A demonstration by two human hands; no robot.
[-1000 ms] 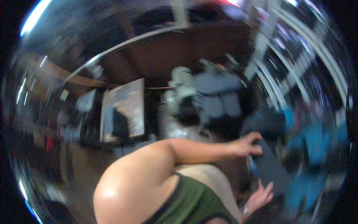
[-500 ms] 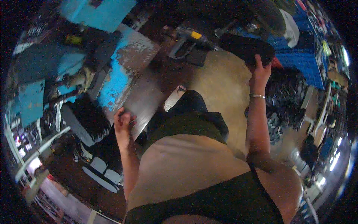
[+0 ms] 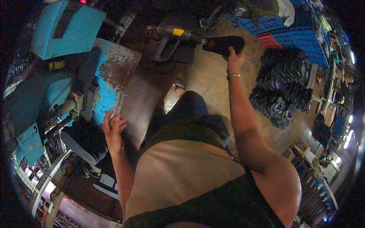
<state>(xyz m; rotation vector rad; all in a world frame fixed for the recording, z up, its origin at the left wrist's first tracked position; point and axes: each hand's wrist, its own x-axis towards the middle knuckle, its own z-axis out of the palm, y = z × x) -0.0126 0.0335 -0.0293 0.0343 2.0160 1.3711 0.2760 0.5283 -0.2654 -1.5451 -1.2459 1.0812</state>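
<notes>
My right hand (image 3: 234, 59) grips a flat black piece (image 3: 220, 45) with rounded corners, its left end at the nozzle of a gray heat gun (image 3: 175, 36) with a yellow label. The gun lies over a dark metal plate; whether the piece touches the nozzle I cannot tell. My left hand (image 3: 115, 125) is open with fingers loosely bent, beside a worn turquoise-and-gray metal surface (image 3: 102, 95), holding nothing that shows.
Turquoise machine housing (image 3: 68, 30) stands at upper left, black padded stacks (image 3: 81, 148) at lower left. On the right, heaps of black sole-shaped pieces (image 3: 279, 87) lie on the floor beside blue crates (image 3: 296, 45). My sandalled foot (image 3: 178, 85) shows below the heat gun.
The blurred sideways view has swung down to the floor and machines. Since half a second ago my right hand has moved left and up with the black piece, toward the heat gun's nozzle.
</notes>
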